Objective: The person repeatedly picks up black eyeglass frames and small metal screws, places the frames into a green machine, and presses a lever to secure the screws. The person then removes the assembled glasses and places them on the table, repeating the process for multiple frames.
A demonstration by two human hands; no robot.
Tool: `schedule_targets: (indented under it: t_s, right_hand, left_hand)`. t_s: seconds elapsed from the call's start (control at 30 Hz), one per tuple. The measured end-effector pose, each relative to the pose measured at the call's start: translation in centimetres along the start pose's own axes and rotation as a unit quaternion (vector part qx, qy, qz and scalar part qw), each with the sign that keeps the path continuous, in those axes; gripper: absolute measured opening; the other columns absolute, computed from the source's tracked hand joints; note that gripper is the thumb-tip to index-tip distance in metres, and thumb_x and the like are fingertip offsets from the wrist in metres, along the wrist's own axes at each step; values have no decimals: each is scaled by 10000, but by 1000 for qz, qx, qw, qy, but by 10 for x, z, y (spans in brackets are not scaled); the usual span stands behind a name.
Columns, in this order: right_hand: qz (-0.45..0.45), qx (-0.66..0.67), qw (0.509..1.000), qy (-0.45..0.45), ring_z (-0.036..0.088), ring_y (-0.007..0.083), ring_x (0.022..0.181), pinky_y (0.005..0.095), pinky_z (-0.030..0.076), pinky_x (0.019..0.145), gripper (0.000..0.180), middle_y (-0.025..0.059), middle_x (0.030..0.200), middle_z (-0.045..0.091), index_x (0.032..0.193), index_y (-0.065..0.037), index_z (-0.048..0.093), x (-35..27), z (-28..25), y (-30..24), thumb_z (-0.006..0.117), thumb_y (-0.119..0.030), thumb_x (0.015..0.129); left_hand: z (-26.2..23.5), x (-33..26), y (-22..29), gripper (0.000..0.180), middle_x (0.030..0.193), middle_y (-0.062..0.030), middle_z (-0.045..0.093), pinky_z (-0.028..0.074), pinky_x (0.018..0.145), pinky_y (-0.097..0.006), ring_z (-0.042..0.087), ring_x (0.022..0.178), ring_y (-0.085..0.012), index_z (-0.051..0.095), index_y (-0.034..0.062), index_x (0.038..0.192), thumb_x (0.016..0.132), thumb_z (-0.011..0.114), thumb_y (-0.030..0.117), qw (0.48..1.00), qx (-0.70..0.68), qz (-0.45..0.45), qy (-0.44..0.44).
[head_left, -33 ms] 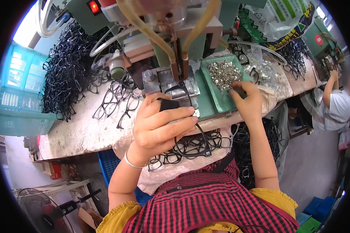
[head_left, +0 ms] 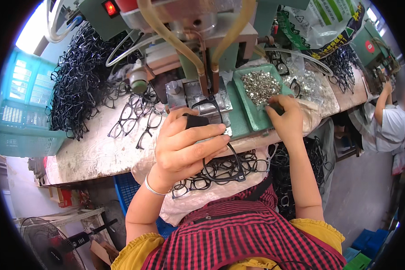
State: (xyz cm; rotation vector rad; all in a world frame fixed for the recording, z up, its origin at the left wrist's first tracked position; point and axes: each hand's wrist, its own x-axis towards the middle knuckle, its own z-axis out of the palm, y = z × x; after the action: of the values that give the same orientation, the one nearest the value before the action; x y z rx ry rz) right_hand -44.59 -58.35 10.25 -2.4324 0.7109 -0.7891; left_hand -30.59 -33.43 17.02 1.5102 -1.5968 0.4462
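My left hand [head_left: 184,146] is closed around a black eyeglass frame [head_left: 236,173], with a black wrap on one of its fingers. One end of that frame lies over the metal fixture [head_left: 220,102], right below two copper-coloured machine tips [head_left: 209,83]. At the right, my right hand [head_left: 287,118] reaches to the near right side of a green tray [head_left: 255,122]. Its thumb and forefinger are drawn together; whatever may be between them is too small to make out. Small shiny metal parts [head_left: 258,86] are heaped in the tray.
Black eyeglass frames are piled at the left [head_left: 83,81] and lie loose on the bench [head_left: 90,155]. More frames [head_left: 207,180] rest on a cloth at my lap. Teal baskets [head_left: 24,103] stand far left, a fan [head_left: 49,245] lower left. A person [head_left: 384,121] sits at the right.
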Motion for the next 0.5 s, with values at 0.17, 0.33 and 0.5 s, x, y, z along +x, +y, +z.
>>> schedule_targets:
  t_s: [0.17, 0.33, 0.5]
  right_hand:
    - [-50, -125, 991, 28, 606, 361, 882, 449, 486, 851, 103, 137, 858, 655, 817, -50, 698, 2, 17, -1, 704, -135, 759]
    - [73, 71, 990, 99, 625, 176, 773, 302, 488, 773, 115, 72, 809, 656, 937, -10, 686, -14, 16, 18, 695, -75, 842]
    - [-1, 121, 989, 82, 660, 195, 902, 297, 492, 847, 151, 91, 947, 711, 1010, -20, 719, -1, 22, -12, 669, -31, 868]
  left_hand:
    - [6, -20, 28, 313, 1160, -142, 708, 439, 1062, -498, 672, 1086, -326, 718, 68, 1071, 792, 805, 178, 995, 20, -92, 28]
    - [-35, -71, 45, 202, 1124, -165, 686, 446, 1055, -467, 644, 1090, -327, 648, -4, 1070, 877, 640, 58, 949, 243, -151, 131]
    - [-99, -32, -28, 134, 1189, -122, 681, 438, 1006, -348, 607, 1114, -237, 713, 10, 1006, 883, 661, -7, 893, 327, -232, 203]
